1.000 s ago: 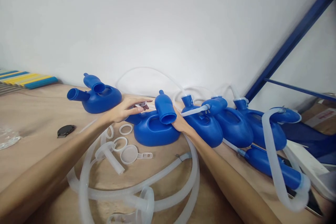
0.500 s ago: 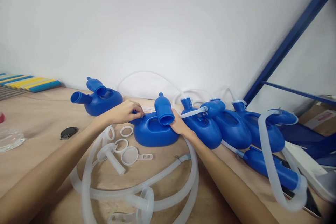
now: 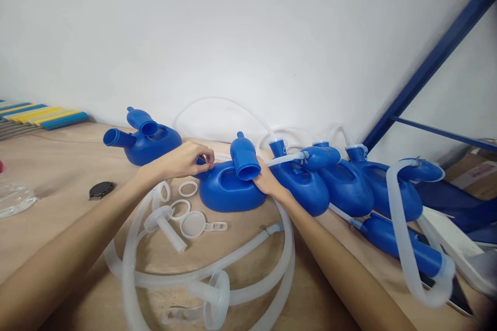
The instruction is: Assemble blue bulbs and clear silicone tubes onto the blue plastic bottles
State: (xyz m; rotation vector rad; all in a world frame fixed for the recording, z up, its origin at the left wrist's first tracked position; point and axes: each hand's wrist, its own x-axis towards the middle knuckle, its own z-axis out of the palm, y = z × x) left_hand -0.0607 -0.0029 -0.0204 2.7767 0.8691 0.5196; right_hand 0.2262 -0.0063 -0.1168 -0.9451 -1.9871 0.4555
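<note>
In the middle of the table lies a blue urinal bottle [image 3: 225, 199] with a looped handle opening. A blue funnel-shaped adapter [image 3: 244, 158] rests over its right part, its round mouth towards me. My left hand [image 3: 190, 159] is at the bottle's neck on the left, thumb and fingers pinched together; what is between them is hidden. My right hand [image 3: 266, 178] is wrapped round the bottle's right end, partly behind the adapter. In front lie white rings [image 3: 188, 183], a clear cap with a strap [image 3: 193, 224] and a translucent flanged connector [image 3: 171, 232].
Coiled translucent hoses [image 3: 252, 253] fill the foreground. Several blue bottles [image 3: 306, 196] with tubes stand at the right, beside a blue metal frame [image 3: 430, 62]. Another blue bottle [image 3: 153, 150] is at the back left, near a black watch face [image 3: 101, 190] and coloured tubes [image 3: 58, 118].
My left fingers have shifted slightly at the bottle's neck and curled closer together. My right hand keeps its hold. The whole view has tilted a little.
</note>
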